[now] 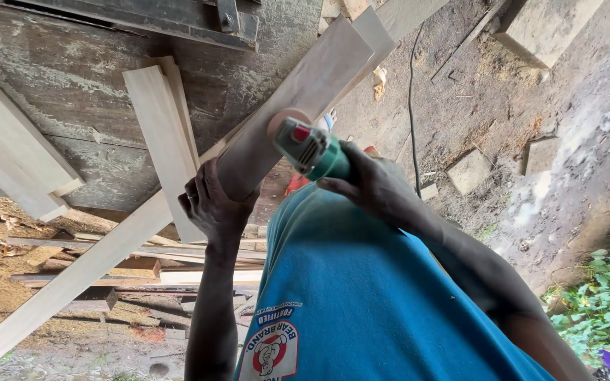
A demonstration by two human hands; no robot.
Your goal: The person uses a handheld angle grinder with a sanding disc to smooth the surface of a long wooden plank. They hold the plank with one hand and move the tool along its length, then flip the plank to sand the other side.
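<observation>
My left hand [210, 204] grips the near end of a pale wooden plank [298, 99] that slants up to the right. My right hand [375, 187] holds a green angle grinder [312, 152] with a grey head and a red button. Its tan sanding disc [284, 120] lies against the plank's face, just above my left hand. My blue shirt [361, 296] fills the lower middle of the view.
A worn grey workbench [72, 92] carries more pale planks [160, 134] and a long board [72, 282] leaning off its edge. Offcuts and sawdust lie below at left. A black cable [411, 106] runs over dirt ground at right, with stone blocks [469, 171] and green plants [608, 303].
</observation>
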